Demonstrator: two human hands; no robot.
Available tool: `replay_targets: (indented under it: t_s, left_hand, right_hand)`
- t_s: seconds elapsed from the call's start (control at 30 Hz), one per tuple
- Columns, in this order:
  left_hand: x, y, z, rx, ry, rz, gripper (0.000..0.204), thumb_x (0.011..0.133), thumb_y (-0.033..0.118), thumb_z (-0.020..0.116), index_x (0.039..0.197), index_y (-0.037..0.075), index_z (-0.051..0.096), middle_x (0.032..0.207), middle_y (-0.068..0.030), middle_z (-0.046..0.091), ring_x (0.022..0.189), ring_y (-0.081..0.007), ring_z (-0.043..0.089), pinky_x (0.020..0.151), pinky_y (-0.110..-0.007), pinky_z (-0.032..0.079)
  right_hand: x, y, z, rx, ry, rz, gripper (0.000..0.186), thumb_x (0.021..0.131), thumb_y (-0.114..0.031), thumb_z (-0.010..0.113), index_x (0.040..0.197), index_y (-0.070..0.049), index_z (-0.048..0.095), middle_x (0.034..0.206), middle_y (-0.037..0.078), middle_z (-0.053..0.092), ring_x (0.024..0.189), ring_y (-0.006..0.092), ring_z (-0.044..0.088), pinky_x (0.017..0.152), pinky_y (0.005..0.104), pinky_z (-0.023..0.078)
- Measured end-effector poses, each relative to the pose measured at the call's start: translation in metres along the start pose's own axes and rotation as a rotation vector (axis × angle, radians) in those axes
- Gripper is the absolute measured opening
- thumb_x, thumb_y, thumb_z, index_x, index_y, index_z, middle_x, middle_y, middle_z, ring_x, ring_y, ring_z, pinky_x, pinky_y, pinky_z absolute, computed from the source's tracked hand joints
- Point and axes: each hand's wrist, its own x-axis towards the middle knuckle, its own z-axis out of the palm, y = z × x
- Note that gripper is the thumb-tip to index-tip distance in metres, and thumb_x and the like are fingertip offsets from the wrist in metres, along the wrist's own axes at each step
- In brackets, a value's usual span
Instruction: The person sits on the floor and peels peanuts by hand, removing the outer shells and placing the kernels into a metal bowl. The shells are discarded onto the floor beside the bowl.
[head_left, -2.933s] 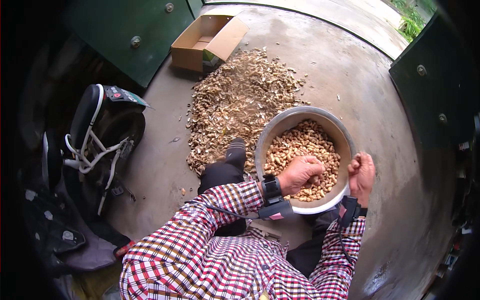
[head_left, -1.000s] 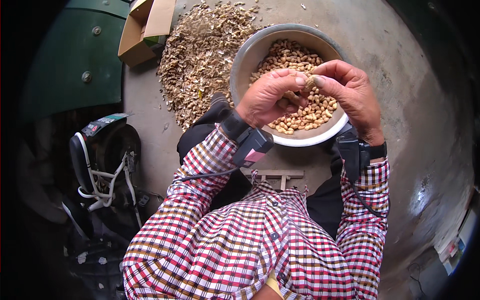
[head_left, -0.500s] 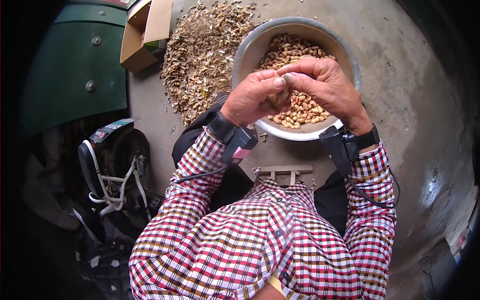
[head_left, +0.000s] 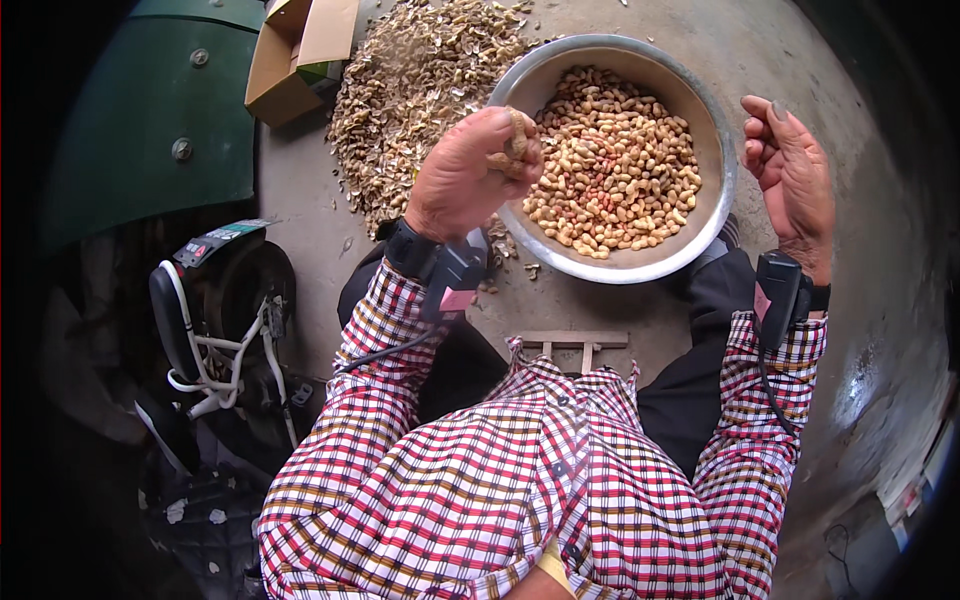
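A wide metal basin of unshelled and some reddish peanuts sits between my legs. My left hand, over the basin's left rim, is closed around peanut shells. My right hand is raised beside the right rim, its fingers slightly bent and apart, with nothing visible in it. A broad heap of broken shells lies on the floor to the basin's left.
An open cardboard box stands at the upper left by green metal panels. A small cycle-like frame with a black seat is at my left. A low wooden piece rests between my legs on the concrete floor.
My hands, together over the basin half a second ago, have separated. The left moved leftward holding shells; the right moved out past the right rim and opened.
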Motion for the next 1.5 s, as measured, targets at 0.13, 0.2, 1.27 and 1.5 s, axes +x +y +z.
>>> replay_targets:
  t_s: [0.13,0.2,1.27,1.5]
  left_hand:
    - [-0.003,0.002,-0.007,-0.007,0.009,-0.013,0.026,0.079,0.021,0.056,0.092,-0.001,0.051,0.078,-0.0106,0.051,0.068,-0.0156,0.047,0.057,-0.024,0.04]
    - [-0.004,0.001,-0.005,-0.009,0.048,0.003,0.026,0.079,0.021,0.056,0.092,-0.002,0.051,0.077,-0.0106,0.051,0.067,-0.0158,0.047,0.056,-0.024,0.04]
    - [0.001,0.005,0.002,0.092,-0.065,0.024,0.026,0.081,0.023,0.052,0.092,0.0,0.052,0.073,-0.0082,0.053,0.062,-0.0157,0.049,0.05,-0.024,0.038]
    - [0.006,0.0,0.019,0.068,-0.043,0.018,0.026,0.08,0.024,0.053,0.09,0.0,0.053,0.07,-0.0077,0.053,0.06,-0.0151,0.049,0.048,-0.024,0.037]
  right_hand:
    - [-0.001,-0.006,0.001,0.027,0.016,-0.024,0.027,0.086,-0.021,0.052,0.101,0.002,0.055,0.076,-0.001,0.055,0.063,0.004,0.05,0.06,0.0153,0.042]
    - [0.0,-0.008,0.001,0.025,0.014,-0.027,0.027,0.086,-0.021,0.052,0.101,0.002,0.055,0.076,0.0,0.055,0.063,0.0043,0.05,0.06,0.0156,0.042]
    - [-0.014,-0.015,-0.016,0.129,0.101,-0.003,0.029,0.089,-0.021,0.046,0.1,0.005,0.053,0.075,0.004,0.054,0.061,0.0083,0.049,0.057,0.0205,0.043]
    - [-0.016,-0.019,-0.009,0.138,0.111,0.01,0.028,0.089,-0.021,0.046,0.099,0.005,0.053,0.075,0.004,0.053,0.061,0.0084,0.049,0.057,0.0201,0.043]
